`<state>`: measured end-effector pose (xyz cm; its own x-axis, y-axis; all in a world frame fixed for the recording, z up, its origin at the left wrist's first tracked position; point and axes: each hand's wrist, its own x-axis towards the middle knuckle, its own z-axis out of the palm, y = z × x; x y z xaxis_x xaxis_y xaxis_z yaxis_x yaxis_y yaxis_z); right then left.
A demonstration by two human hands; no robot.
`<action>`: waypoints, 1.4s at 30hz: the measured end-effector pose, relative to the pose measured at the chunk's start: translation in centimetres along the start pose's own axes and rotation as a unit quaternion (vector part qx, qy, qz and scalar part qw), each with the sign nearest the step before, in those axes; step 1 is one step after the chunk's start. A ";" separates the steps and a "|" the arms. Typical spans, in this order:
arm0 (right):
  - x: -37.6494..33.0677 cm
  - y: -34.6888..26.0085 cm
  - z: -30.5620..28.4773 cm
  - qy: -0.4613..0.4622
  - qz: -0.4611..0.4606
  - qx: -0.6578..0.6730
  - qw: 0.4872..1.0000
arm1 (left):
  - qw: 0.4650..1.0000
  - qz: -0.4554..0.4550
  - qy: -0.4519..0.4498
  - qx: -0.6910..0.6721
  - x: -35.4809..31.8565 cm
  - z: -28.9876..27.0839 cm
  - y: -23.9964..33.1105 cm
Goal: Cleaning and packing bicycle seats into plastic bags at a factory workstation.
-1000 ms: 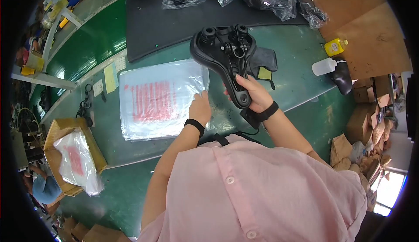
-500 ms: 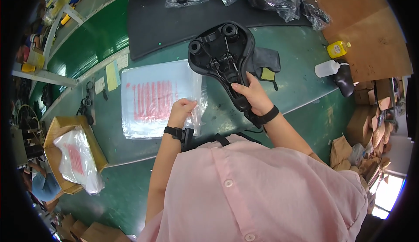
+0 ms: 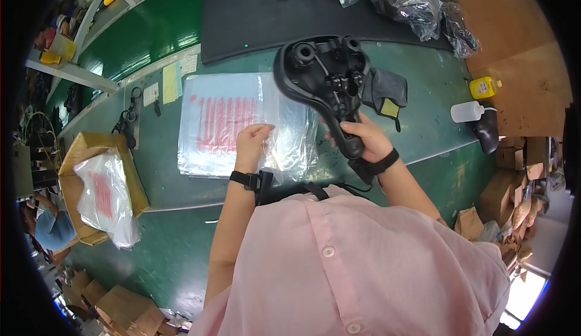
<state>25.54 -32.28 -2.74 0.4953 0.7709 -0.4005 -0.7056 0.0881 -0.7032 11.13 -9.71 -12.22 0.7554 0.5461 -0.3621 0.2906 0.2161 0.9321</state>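
Observation:
A black bicycle saddle [image 3: 324, 75], its underside with rails and two round spring ends facing up, is held above the table. My right hand [image 3: 368, 139] is closed around its narrow nose. To the left lies a stack of clear plastic bags [image 3: 206, 121] with red printing. My left hand [image 3: 254, 139] is pinched at the edge of the top bag, whose loose film spreads to the right beneath the saddle. Exactly how much film is between the fingertips is hard to see. A dark grey cloth pouch [image 3: 387, 88] with a yellow patch rests beyond my right hand.
Plastic-wrapped saddles [image 3: 405, 3] lie on a black mat [image 3: 242, 24] at the back. A yellow bottle [image 3: 484, 86], white squeeze bottle [image 3: 466, 112] and black saddle [image 3: 486, 131] are at right. A carton [image 3: 136, 184] holding printed bags stands left, near scissors [image 3: 129, 115].
The view has shifted slightly. The saddle has tilted and turned in my right hand. Film of the top bag now spreads wider to the right, and my left hand sits further left on the stack.

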 end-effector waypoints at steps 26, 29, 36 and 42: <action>6.5 4.2 2.1 0.089 -0.220 -0.334 0.912 | 0.981 -0.059 0.087 -0.166 -2.3 -9.6 3.5; 5.3 3.6 4.4 0.014 -0.238 -0.545 0.804 | 0.973 0.018 0.067 -0.220 0.0 -9.6 1.5; 7.2 6.5 3.9 -0.028 -0.211 -0.736 0.643 | 0.989 0.037 0.078 -0.119 -1.8 -9.1 7.1; 7.7 5.2 4.6 -0.032 -0.083 -0.649 0.755 | 0.811 0.379 -0.141 0.424 -7.4 -2.7 12.6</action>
<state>23.40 -23.04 -6.76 0.4676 0.8498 -0.2430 0.4760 -0.4738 -0.7409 7.62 -8.89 2.16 0.9751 0.0301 0.2196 -0.1101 -0.7939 0.5980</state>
